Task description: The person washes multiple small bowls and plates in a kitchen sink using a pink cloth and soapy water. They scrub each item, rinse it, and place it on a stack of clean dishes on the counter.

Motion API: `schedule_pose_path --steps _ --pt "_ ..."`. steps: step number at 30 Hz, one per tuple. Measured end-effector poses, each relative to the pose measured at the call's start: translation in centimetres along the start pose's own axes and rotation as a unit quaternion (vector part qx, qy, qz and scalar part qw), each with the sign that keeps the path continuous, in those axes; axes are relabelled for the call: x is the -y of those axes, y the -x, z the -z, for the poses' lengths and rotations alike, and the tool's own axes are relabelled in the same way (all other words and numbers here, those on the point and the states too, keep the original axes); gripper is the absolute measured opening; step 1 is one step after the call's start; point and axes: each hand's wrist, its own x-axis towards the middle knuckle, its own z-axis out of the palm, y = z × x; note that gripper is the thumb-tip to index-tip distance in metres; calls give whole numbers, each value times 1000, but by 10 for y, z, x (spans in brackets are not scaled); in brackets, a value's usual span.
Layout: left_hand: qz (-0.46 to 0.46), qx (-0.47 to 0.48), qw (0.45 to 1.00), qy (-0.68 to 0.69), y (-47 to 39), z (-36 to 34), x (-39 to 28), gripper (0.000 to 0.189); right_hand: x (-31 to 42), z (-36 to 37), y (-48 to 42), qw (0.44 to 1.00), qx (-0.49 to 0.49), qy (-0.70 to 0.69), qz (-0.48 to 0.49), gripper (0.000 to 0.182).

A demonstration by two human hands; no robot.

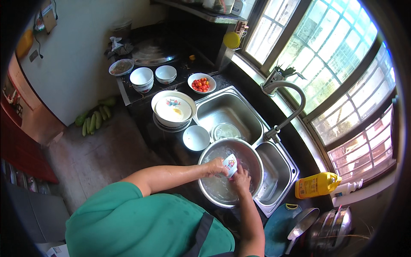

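Note:
My left hand (215, 167) grips a small white bowl (230, 163) with a coloured floral print, tilted on its side over a large metal basin (259, 180). Against the bowl presses my right hand (241, 178), closed around a pink cloth (239, 163) that is mostly hidden by the fingers and bowl. Cloudy, sudsy water (218, 191) partly fills the basin. The basin sits over the front of a double stainless-steel sink (250, 99). Just beyond its left rim stands an empty white bowl (196, 138).
Stacked bowls (173, 110) stand left of the sink, with more bowl stacks (141, 77) behind. A bowl of small red tomatoes (201, 85) is at the back. The curved faucet (289, 120) rises right. A yellow jug (316, 185), a blue board (281, 228) and a pan (303, 223) line the right.

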Motion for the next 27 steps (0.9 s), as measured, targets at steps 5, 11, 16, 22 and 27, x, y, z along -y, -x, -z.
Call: schedule_pose_path --steps 5,11,16,22,27 --pt "-31 -18 996 -81 -3 -6 17 22 -4 16 -13 648 -90 -704 -277 17" --pt "-112 115 987 -20 2 -8 3 51 61 66 11 930 -245 -274 -11 35" --pt "-57 120 990 -55 10 -22 -2 40 54 79 -2 928 -289 -235 -11 26" --pt "-100 144 981 -82 20 -41 -24 26 -18 42 -11 458 -94 -860 -202 32" --pt "-181 127 972 -80 14 -52 -23 27 0 20 -12 246 -177 -930 -208 37"
